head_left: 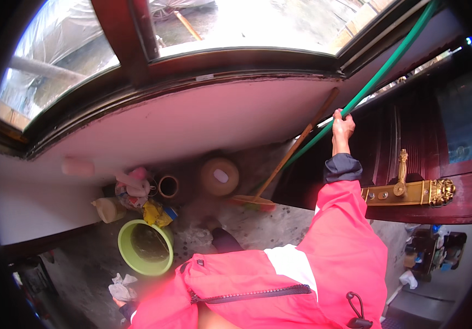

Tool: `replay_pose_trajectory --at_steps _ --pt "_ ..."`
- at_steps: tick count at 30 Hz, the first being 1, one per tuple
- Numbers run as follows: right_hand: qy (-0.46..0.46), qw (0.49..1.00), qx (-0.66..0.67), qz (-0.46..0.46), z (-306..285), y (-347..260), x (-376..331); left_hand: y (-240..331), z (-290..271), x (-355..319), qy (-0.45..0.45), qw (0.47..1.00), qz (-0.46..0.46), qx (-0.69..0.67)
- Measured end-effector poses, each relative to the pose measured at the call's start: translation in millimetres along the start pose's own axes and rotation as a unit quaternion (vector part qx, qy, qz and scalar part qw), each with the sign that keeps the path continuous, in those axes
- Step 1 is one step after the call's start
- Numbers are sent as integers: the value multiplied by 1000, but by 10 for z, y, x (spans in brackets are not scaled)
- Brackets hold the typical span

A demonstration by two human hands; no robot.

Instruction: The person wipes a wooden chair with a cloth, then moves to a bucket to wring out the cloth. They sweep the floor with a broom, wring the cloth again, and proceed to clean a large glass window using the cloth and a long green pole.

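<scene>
Fingers of the right hand (343, 125) were closed around a green pole (379, 75), so the grip was narrow and it held the pole itself. This pole ran slanted from the far right corner of the scene, by the window frame, down to the left toward the floor, and the hand gripped it about in the middle, high against the pale wall (192, 123). Just beside the pole leaned a broom (280, 167) with a brown wooden stick; its orange head rested on the stone floor (258, 219) near the foot of the wall. The right arm wore a pink jacket sleeve with a dark cuff. The left hand (122, 293) was low at the near left, and it was closed on a crumpled white cloth (123, 286), but the hand was mostly hidden by the cloth and the sleeve. Just beside this hand, on the floor, stood a green bucket (125, 241), and its dark inside was too dim to tell what it contained. Farther, near the wall, there were a yellow bag (155, 214), a pale bottle (108, 209) lying on its side, a small brown pot (168, 186) and a round tan lid (219, 176). On the right stood a dark red door (411, 137) with a golden handle (406, 189). Above the wall a window (247, 22) with a dark red frame showed bright ground outside.
</scene>
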State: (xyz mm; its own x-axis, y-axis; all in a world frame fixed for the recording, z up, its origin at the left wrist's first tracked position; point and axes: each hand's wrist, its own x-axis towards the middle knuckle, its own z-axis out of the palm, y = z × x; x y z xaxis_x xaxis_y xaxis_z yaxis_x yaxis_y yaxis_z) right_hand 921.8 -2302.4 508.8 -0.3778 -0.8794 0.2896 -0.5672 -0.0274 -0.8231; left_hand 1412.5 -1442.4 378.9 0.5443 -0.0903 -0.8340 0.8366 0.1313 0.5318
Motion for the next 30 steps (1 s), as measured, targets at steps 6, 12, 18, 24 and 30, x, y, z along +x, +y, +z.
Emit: replay_pose_trajectory --at_steps 6,12,18,24,30 --pt "114 983 58 -128 -481 -319 -326 98 253 -67 5 999 -10 32" --pt "149 958 150 -194 -1262 -1070 -639 141 481 84 -39 998 -28 48" --pt "123 925 229 -276 -2105 -1806 -1353 247 222 157 -102 992 -41 68" --pt "92 889 325 -308 -3181 -2125 -2141 385 -269 168 -151 982 -66 98" --pt "104 888 370 -254 -4284 -2050 -2578 520 -505 -5 -183 969 -89 141"
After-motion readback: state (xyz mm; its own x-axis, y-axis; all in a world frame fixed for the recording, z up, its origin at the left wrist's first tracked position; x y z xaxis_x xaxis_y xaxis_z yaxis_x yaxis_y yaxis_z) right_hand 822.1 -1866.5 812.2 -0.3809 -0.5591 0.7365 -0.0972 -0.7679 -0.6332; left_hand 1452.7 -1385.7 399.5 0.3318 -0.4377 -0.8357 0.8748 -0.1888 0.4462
